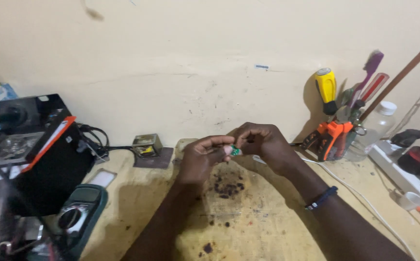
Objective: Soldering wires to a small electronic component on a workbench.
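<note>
Both hands are meeting above the scorched middle of the counter (268, 227). The left hand (201, 157) and right hand (263, 142) are each closing a fingertip grip on a small green circuit board (235, 151), which is perhaps partly hidden by the thumbs. A multimeter (77, 215) is lying at the left; a tool holder (336, 137) is standing by the wall.
</note>
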